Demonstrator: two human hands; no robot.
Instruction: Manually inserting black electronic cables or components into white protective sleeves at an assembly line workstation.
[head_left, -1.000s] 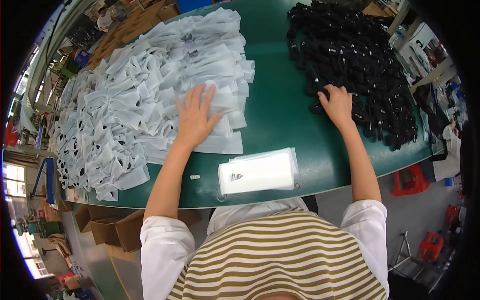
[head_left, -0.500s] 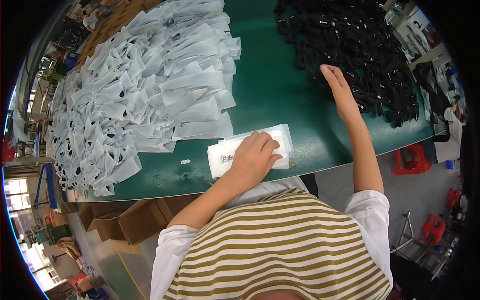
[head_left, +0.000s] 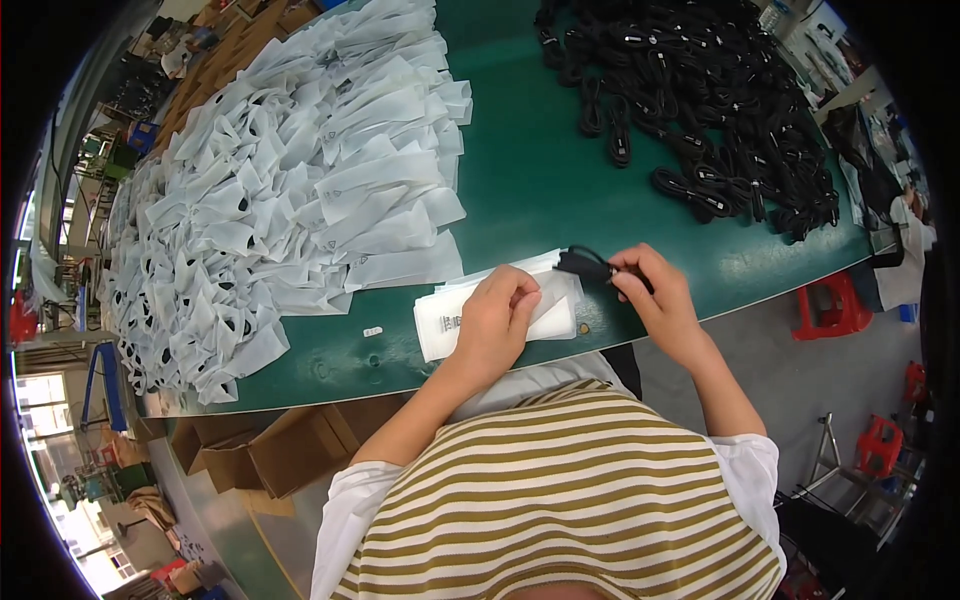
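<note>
Currently, right fingers (head_left: 643, 261) grip a black cable bundle (head_left: 583, 265) above the far right corner of the bag stack (head_left: 434, 340); left fingers (head_left: 508, 280) pinch the top bag (head_left: 550, 319), opening hard to see; loose coils could snag its edge.

A heap of bags (head_left: 300, 190) lies left on the worktop (head_left: 510, 190), a heap of cables (head_left: 690, 95) right; before them lies a bag stack (head_left: 436, 322); boxes (head_left: 298, 452) sit below, left

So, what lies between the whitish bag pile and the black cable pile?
In the head view, only green tabletop separates the whitish bag pile from the black cable pile; the flat bag stack lies nearer the person.
</note>
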